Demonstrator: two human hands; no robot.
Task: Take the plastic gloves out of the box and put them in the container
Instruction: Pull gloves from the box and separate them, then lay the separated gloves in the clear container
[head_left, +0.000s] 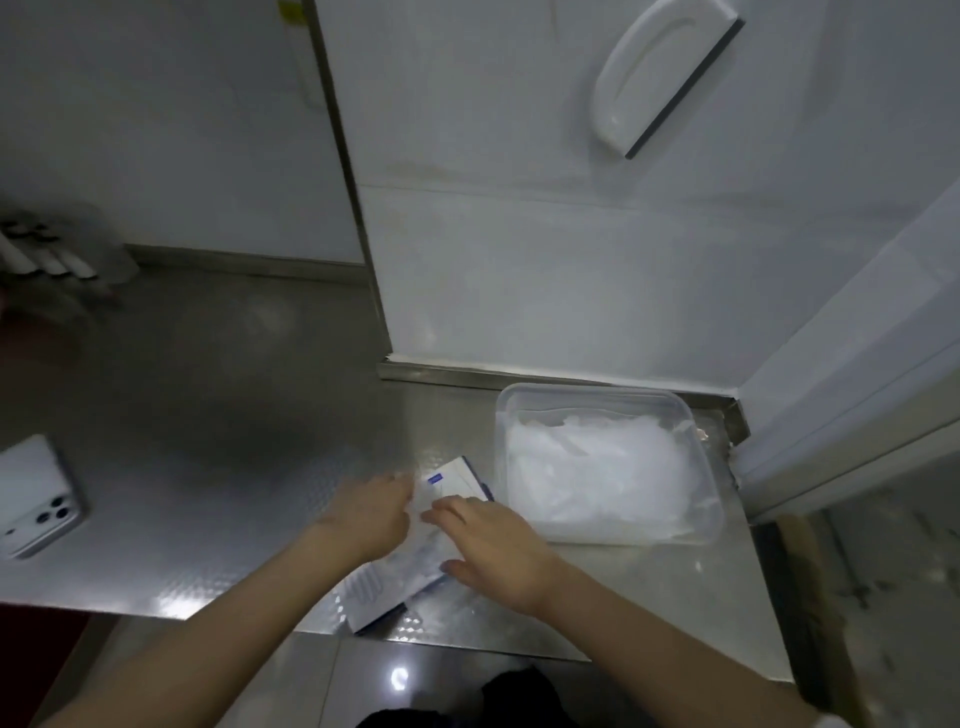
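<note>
A flat white glove box (451, 480) with blue print lies on the steel counter (234, 415) near its front edge. My left hand (371, 514) rests on the box's left side, its fingers bent over the edge. My right hand (493, 545) lies across the top of the box with fingers nearly straight, thumb by the near side. Just right of the box stands a clear plastic container (709, 525) with a heap of thin white plastic gloves (597, 473) inside it. The opening of the box is hidden under my hands.
A white phone (36, 499) lies face down at the counter's left edge. White tiled walls close off the back and right. A white holder (660, 78) hangs on the wall. Blurred cylindrical items (47, 254) stand at the far left.
</note>
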